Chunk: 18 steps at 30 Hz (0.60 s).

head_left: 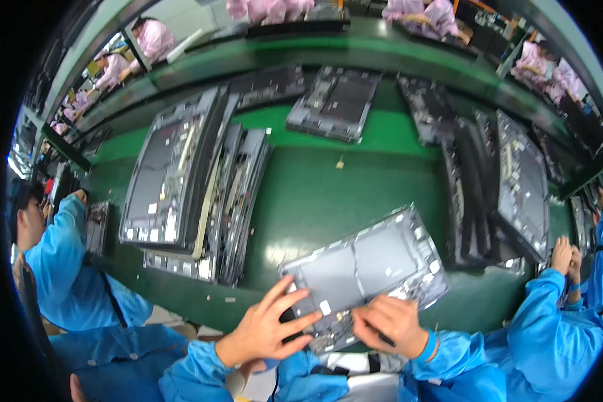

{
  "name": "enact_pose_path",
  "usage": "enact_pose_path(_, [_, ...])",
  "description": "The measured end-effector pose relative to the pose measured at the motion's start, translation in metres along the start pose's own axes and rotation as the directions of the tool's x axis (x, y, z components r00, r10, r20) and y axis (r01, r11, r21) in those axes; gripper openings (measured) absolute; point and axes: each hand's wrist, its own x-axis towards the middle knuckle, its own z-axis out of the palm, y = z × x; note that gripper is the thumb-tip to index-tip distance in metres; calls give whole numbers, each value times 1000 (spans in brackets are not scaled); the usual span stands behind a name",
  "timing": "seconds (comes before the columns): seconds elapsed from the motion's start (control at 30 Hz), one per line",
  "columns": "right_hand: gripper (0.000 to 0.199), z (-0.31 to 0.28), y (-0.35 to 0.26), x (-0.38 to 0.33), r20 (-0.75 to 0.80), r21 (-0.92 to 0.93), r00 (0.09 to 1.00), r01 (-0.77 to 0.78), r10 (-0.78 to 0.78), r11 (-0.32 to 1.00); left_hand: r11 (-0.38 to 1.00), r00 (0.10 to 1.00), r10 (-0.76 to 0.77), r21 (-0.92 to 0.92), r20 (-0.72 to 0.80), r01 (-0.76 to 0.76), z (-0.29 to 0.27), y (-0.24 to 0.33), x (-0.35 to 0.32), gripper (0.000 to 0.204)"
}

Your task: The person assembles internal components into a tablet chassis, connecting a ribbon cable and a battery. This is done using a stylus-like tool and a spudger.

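Note:
A flat grey device panel (335,268), like an opened tablet or laptop housing with exposed electronics, lies tilted on the green bench before me. Spread fingers of my left hand (271,325) rest on its left edge. Over the circuitry along its near edge, my right hand (392,325) is closed in a pinch. A small dark piece shows beneath its fingers, too hidden to name. A blue band (427,347) circles my right wrist.
Piled panels (174,174) stand at left; another leaning stack (519,187) is at right. More panels (335,100) lie along the back of the green bench (308,181). Co-workers in blue sleeves sit close at left (67,254) and right (549,301); people in pink work beyond.

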Motion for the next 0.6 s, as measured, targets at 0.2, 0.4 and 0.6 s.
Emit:
enact_pose_path(0.2, [13, -6, 2, -6, -162, 184, 986, -16, 47, 983, -152, 682, -722, -988, 119, 11, 23, 48, -11, 73])
enact_pose_path(0.4, [11, -10, 6, -5, -220, 382, 962, -69, 163, 922, -9, 678, -731, -994, 82, 110, 27, 52, 4, 45])
enact_pose_path(0.6, [4, -21, 9, -19, -300, 363, 951, 39, 77, 931, 280, 656, -754, -921, -37, 269, 29, 59, 45, 62])
